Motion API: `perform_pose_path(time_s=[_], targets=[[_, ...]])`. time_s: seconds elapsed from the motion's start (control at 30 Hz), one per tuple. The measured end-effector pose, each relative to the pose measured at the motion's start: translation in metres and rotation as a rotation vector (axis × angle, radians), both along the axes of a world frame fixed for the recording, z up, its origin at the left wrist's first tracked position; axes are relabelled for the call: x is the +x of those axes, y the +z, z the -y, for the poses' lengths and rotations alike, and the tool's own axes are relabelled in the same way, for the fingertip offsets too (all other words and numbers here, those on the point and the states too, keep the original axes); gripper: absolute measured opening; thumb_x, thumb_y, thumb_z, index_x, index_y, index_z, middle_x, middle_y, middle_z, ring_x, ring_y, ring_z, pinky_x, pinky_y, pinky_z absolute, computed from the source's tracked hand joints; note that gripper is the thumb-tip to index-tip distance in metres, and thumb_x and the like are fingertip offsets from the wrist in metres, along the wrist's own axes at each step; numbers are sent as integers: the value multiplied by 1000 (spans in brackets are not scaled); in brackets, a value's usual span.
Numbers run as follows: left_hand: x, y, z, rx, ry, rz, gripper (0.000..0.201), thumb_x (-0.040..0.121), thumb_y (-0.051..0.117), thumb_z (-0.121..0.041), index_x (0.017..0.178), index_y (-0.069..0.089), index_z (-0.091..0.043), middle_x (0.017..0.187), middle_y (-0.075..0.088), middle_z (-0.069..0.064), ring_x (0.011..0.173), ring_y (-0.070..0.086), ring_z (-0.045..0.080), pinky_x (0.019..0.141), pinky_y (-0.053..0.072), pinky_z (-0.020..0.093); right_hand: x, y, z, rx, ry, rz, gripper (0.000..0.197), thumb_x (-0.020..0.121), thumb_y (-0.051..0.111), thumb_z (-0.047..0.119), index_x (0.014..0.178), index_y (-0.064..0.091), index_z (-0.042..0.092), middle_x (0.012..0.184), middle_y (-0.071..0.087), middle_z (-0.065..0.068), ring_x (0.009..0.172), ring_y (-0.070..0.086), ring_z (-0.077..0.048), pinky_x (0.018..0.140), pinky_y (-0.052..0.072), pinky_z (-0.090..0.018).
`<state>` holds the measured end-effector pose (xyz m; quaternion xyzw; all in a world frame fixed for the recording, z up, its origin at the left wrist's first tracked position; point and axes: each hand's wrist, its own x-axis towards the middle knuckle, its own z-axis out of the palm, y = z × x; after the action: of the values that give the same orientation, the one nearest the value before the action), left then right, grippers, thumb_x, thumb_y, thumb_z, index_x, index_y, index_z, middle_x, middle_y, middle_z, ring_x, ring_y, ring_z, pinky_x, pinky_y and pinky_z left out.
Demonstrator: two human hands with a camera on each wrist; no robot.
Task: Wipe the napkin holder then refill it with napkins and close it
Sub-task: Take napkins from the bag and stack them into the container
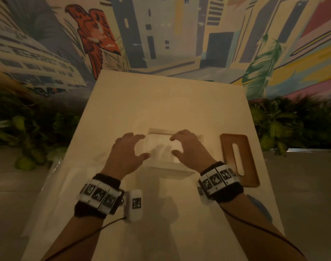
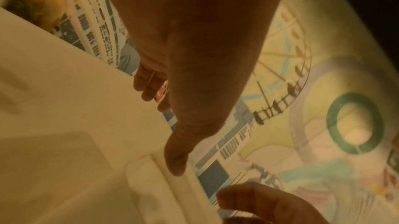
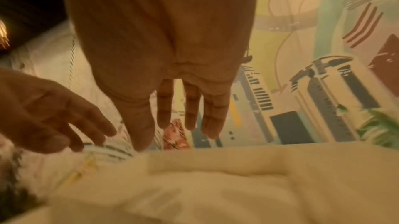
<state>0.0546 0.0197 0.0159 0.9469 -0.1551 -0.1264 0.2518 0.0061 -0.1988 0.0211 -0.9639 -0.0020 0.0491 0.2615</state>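
Note:
A pale, open napkin holder [image 1: 168, 169] stands at the middle of the white table [image 1: 161, 102], with white napkins [image 1: 161, 147] inside it. My left hand [image 1: 140, 146] and right hand [image 1: 175, 146] hover over the napkins, one at each side, fingers spread and holding nothing. The brown wooden lid [image 1: 250, 162] with a long slot lies flat to the right of the holder. In the left wrist view my thumb [image 2: 175, 159] hangs over the holder's rim [image 2: 168, 185]. In the right wrist view my fingers [image 3: 190, 108] are straight above the napkins [image 3: 215, 185]. The picture is blurred.
A clear plastic pack [image 1: 66, 185] with white paper lies on the table's left side. Something blue [image 1: 260, 206] shows beside my right forearm. Green plants [image 1: 285, 129] border the table on both sides, and a painted wall [image 1: 161, 34] stands behind it.

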Motion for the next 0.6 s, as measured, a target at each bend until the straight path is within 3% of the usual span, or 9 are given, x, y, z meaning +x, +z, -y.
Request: perform_pose_path(time_s=[0.07, 0.13, 0.27, 0.33, 0.37, 0.47, 0.53, 0.6], targets=[[-29, 10, -24, -147, 41, 92, 50, 77, 76, -36, 123, 60, -23, 125, 61, 0, 111, 54, 17, 98, 39, 31, 0, 14, -36, 123, 87, 105, 31, 87, 69, 19, 117, 63, 16, 118, 61, -2, 98, 55, -13, 90, 45, -26], [-63, 17, -52, -197, 125, 148, 38, 78, 76, -30, 114, 64, -22, 107, 65, -3, 91, 56, 11, 82, 42, 24, 2, 20, -79, 229, 218, 134, 25, 88, 67, 16, 113, 66, 12, 106, 67, -3, 83, 56, -10, 78, 44, -21], [-126, 10, -109, -163, 295, 144, 28, 76, 78, -21, 102, 69, -21, 90, 64, -8, 77, 58, 5, 70, 43, 24, 15, 5, -163, 276, 425, 27, 22, 92, 60, 13, 111, 65, 5, 103, 69, -11, 90, 63, -24, 79, 47, -28], [-149, -6, -136, -103, 364, 109, 27, 78, 76, -31, 102, 69, -21, 92, 67, -6, 84, 66, 17, 75, 47, 33, 22, -7, -197, 244, 462, -100, 27, 95, 55, 16, 119, 61, 6, 114, 65, -13, 101, 61, -27, 87, 47, -33], [-159, -14, -146, -17, 382, 52, 34, 80, 69, -41, 107, 68, -21, 101, 69, -3, 96, 66, 21, 84, 48, 39, 25, -11, -210, 201, 480, -157, 29, 97, 53, 18, 123, 57, 6, 121, 62, -14, 108, 58, -29, 91, 46, -34], [-181, -44, -171, 276, 358, -180, 73, 80, 37, -73, 130, 57, -24, 139, 55, 0, 134, 44, 22, 112, 25, 43, 36, -23, -243, 29, 562, -269, 35, 99, 47, 17, 131, 48, 3, 132, 51, -18, 121, 49, -32, 100, 40, -38], [-189, -54, -180, 336, 326, -241, 89, 77, 13, -83, 128, 60, -26, 140, 55, -1, 137, 40, 22, 113, 13, 40, 41, -28, -259, -72, 586, -284, 35, 98, 48, 14, 131, 46, 1, 131, 49, -19, 121, 47, -34, 100, 39, -39], [-192, -57, -185, 347, 284, -289, 89, 81, 7, -79, 115, 68, -25, 123, 67, -2, 125, 55, 23, 109, 12, 39, 46, -31, -270, -179, 599, -274, 36, 96, 51, 14, 129, 46, 0, 132, 48, -20, 123, 45, -36, 102, 37, -40]])
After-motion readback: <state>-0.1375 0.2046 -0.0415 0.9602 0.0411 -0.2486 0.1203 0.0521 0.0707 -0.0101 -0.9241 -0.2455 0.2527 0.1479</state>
